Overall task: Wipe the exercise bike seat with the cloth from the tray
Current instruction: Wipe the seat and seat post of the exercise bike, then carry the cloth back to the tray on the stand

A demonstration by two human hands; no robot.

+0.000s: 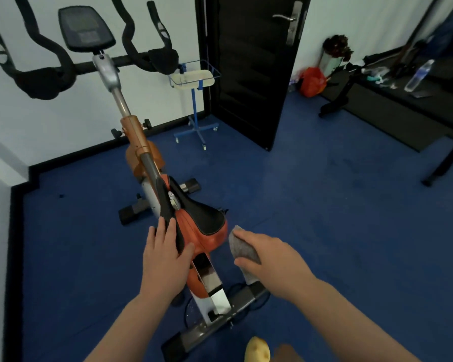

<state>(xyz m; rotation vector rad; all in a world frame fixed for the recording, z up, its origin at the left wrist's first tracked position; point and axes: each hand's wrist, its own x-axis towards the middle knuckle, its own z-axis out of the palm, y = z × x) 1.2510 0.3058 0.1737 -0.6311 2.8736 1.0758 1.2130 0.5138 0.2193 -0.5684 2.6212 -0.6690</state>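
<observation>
The orange and black exercise bike seat (203, 222) sits in the lower middle of the view, its nose pointing toward the handlebars. My left hand (165, 257) rests on the seat's left rear side, fingers closed around its edge. My right hand (267, 257) holds a grey cloth (242, 250) just right of the seat's rear, a small gap between cloth and seat. The white tray (194, 79) stands on a blue wheeled stand near the door, farther back.
The bike's handlebars and console (85, 28) rise at the upper left. A black door (251, 66) stands open behind. A dark bench with a water bottle (419, 75) lines the right wall. Blue floor (324, 205) spreads to the right of the bike.
</observation>
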